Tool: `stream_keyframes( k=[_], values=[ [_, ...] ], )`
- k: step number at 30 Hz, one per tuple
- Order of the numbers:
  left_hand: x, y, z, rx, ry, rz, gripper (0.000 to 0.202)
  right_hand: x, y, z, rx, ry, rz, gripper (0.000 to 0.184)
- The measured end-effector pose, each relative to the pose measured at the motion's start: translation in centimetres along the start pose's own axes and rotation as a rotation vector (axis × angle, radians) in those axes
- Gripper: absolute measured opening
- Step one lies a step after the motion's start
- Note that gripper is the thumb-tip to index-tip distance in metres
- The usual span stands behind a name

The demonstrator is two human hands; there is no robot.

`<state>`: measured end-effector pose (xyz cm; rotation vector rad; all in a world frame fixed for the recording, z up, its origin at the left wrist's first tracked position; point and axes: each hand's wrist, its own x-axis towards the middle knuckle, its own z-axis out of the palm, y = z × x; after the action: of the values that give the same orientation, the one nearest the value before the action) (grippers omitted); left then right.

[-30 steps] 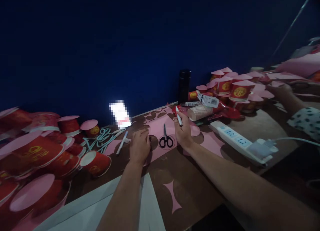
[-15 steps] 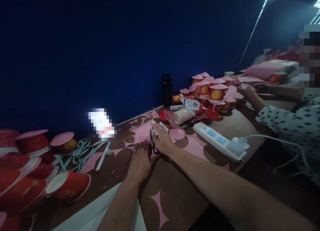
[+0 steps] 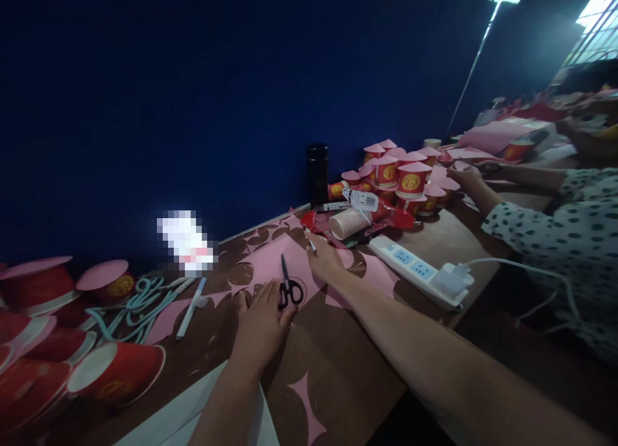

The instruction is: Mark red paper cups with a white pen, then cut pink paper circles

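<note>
My left hand [image 3: 263, 311] lies flat, fingers stretched out, on the near left part of a pink paper sheet [image 3: 270, 258]. Its thumb is close to the handles of black scissors [image 3: 290, 291], and I cannot tell whether they touch. The scissors rest on the sheet with their blades pointing away; a thin curved line shows by the handles. At the sheet's right edge, my right hand [image 3: 324, 259] is closed round a slim white pen [image 3: 311, 242]. Its fingers partly hide the pen.
Behind stand a black flask [image 3: 317, 176], stacked red paper cups with pink lids [image 3: 412, 179] and wrapped cups [image 3: 350, 223]. A power strip [image 3: 418, 269] lies right, near a co-worker's hand [image 3: 468, 179]. More red cups [image 3: 118, 372], a teal cord [image 3: 140, 307] and a white marker [image 3: 192, 309] lie left.
My right hand has moved right, away from the scissors, which now lie uncovered on the pink sheet. The view has shifted slightly; my left hand stays near the handles.
</note>
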<state>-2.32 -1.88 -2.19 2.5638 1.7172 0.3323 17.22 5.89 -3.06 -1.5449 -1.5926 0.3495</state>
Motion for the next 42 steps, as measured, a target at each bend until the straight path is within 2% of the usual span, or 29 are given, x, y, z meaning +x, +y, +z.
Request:
stream_keyframes(
  k=[3, 7, 15, 19, 21, 24, 29, 31, 34, 36, 39, 42],
  values=[
    [0.0, 0.0, -0.2, -0.019, -0.009, -0.001, 0.054, 0.9, 0.9, -1.2, 0.073, 0.135, 0.12, 0.048],
    [-0.1, 0.0, -0.6, -0.018, 0.012, 0.02, 0.053, 1.8, 1.9, -2.4, 0.075, 0.22, 0.181, 0.048],
    [-0.2, -0.3, -0.6, -0.055, 0.005, 0.011, 0.054, 2.0, 2.6, -2.1, 0.115, 0.306, 0.129, 0.049],
    [-0.1, -0.2, -0.9, -0.102, -0.013, 0.01, 0.06, 1.8, 1.9, -2.4, 0.124, 0.304, 0.108, 0.048],
    [-0.1, -0.2, -1.0, -0.112, -0.019, 0.014, 0.069, 1.4, 1.1, -2.5, 0.162, 0.26, 0.069, 0.048],
    [-0.2, -0.3, -1.2, -0.114, -0.018, 0.011, 0.079, 0.5, -0.5, -2.4, 0.247, 0.109, -0.041, 0.048],
    [-0.2, -0.3, -1.2, -0.089, -0.018, 0.034, 0.082, -0.8, -1.9, -1.7, 0.275, -0.029, -0.079, 0.048],
    [-0.1, -0.1, -1.3, -0.083, -0.013, 0.049, 0.08, -1.2, -2.3, -1.4, 0.198, -0.112, -0.081, 0.046],
    [0.0, 0.3, -1.5, -0.077, -0.004, 0.073, 0.073, -2.1, -3.2, -1.0, -0.059, -0.213, -0.123, 0.033],
    [0.0, 0.6, -1.7, -0.078, -0.004, 0.083, 0.07, -2.7, -4.1, -1.0, -0.204, -0.244, -0.074, 0.026],
    [-0.2, 1.0, -2.0, -0.072, 0.002, 0.093, 0.067, -3.5, -5.5, -1.0, -0.341, -0.35, -0.031, 0.043],
    [-0.4, 1.3, -2.2, -0.063, 0.022, 0.096, 0.068, -4.0, -6.3, -1.1, -0.411, -0.423, -0.058, 0.045]
  ],
)
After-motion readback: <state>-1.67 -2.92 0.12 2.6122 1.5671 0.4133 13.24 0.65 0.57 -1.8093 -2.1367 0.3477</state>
